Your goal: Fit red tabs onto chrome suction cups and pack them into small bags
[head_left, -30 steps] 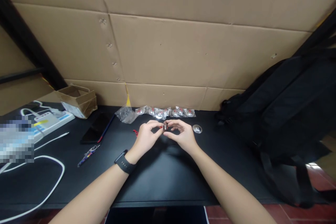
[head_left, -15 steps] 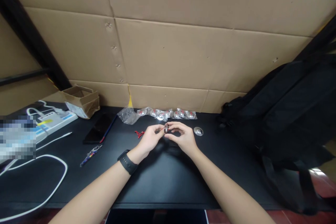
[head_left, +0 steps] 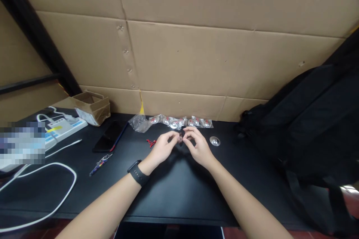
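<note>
Between my fingertips, over the middle of the black table (head_left: 174,198), is a small round metal disc (head_left: 181,139), seen nearly edge-on. My left hand (head_left: 165,145), with a black watch on its wrist, pinches the disc's left side. My right hand (head_left: 198,146) grips it from the right with thumb and fingers. To the right of my right hand a silver disc (head_left: 215,141) lies flat on the table. Red cord (head_left: 151,143) lies left of my left hand. Behind the hands is a row of several silver discs in clear plastic wrappers (head_left: 175,123).
An empty clear bag (head_left: 139,123) lies behind on the left. Further left are a dark phone (head_left: 109,137), a keychain (head_left: 101,164), an open cardboard box (head_left: 94,107), a power strip (head_left: 63,132) and a white cable (head_left: 73,183). A black backpack (head_left: 303,130) fills the right side.
The disc between my hands has turned slightly, and my right fingers have shifted on it. The whole view has moved a little, so the table's things appear further right.
</note>
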### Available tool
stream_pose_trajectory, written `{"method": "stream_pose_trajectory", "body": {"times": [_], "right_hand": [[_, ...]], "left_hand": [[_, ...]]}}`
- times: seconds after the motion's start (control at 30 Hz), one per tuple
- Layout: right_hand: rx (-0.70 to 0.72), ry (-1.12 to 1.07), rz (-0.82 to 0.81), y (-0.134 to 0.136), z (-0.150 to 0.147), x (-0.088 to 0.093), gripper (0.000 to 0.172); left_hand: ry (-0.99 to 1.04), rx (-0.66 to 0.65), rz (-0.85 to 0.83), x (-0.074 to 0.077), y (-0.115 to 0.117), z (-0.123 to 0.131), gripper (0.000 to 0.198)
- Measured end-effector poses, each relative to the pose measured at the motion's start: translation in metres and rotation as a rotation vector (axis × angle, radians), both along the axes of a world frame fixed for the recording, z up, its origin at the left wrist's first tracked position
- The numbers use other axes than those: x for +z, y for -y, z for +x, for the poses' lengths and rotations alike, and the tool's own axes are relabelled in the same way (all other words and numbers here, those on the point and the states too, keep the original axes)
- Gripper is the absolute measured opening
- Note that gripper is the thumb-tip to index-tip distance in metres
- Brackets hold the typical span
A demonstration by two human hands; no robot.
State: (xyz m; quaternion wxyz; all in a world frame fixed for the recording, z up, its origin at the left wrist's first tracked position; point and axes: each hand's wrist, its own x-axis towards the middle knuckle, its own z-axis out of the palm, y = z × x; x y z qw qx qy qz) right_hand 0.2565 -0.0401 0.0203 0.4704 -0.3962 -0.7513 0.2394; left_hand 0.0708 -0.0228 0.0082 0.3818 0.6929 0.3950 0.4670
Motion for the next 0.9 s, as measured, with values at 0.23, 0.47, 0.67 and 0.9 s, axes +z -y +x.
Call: {"method": "stream_pose_trajectory", "body": {"times": [0.23,0.47,0.67,0.9], "right_hand": [[-0.029,0.238,0.133,-0.001,0.006,0.000,0.009],[-0.060,0.277,0.147,-0.006,0.010,-0.004,0.011],[-0.086,0.326,0.166,-0.011,0.015,-0.008,0.011],[-0.206,0.467,0.132,-0.025,0.033,-0.022,0.011]], "left_hand": [[-0.360,0.019,0.233,0.015,0.013,-0.005,0.037],[-0.667,0.042,0.291,0.009,0.014,-0.008,0.034],[-0.692,-0.005,0.294,0.012,0.002,-0.025,0.046],[-0.711,0.154,0.262,0.014,-0.031,-0.083,0.019]]}}
